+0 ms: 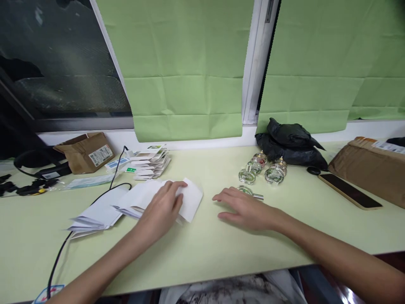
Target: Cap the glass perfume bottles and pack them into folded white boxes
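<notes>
My left hand [163, 209] lies flat, fingers stretched, on a fanned row of flat white paper boxes [139, 200] in the middle of the pale green table [202, 245]. My right hand [245, 209] rests palm down on the table, fingers apart, holding nothing. Its fingertips lie just in front of a small glass perfume bottle [249, 192] lying on its side. Several more round glass bottles [264, 169] stand behind it.
A second stack of printed white cartons [150, 162] sits at the back left beside a brown paper parcel [85, 152]. A black cable [95, 200] crosses the left side. A black plastic bag [291, 143], a phone [349, 191] and a brown parcel [370, 169] lie at the right.
</notes>
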`<state>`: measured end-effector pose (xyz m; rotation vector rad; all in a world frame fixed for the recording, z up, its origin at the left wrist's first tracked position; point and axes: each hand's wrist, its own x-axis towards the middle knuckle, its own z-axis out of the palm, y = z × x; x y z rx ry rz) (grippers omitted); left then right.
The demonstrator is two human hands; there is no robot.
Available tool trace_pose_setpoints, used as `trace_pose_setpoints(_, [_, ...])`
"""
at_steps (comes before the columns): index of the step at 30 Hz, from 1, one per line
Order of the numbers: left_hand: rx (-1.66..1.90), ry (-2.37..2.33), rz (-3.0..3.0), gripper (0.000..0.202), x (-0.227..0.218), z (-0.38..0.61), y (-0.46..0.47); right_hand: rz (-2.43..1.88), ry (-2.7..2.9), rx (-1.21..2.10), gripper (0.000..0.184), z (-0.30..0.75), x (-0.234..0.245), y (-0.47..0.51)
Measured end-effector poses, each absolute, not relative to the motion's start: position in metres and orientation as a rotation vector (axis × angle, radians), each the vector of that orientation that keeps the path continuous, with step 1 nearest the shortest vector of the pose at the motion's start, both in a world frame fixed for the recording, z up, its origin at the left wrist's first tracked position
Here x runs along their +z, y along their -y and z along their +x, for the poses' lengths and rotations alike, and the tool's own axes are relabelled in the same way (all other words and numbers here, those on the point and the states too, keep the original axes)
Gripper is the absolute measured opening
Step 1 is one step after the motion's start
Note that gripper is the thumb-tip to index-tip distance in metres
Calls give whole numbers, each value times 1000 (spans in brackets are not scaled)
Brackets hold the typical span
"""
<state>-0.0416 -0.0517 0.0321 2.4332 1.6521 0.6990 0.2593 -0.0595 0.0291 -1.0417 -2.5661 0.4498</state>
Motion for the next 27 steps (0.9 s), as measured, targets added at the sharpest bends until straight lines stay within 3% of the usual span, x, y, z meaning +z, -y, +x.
trace_pose_setpoints(3, [451,-1914,2553,38,36,-57,41,-925,2608,493,56,230,20,57])
trace_pose_setpoints(10, [94,-2280,2764,39,30,-76,35,-783,2700,450,69,175,-2,30])
trace_pose_setpoints(27, [109,-2365,2719,45,33,-77,29,-728,2656,539,69,146,-7,-2])
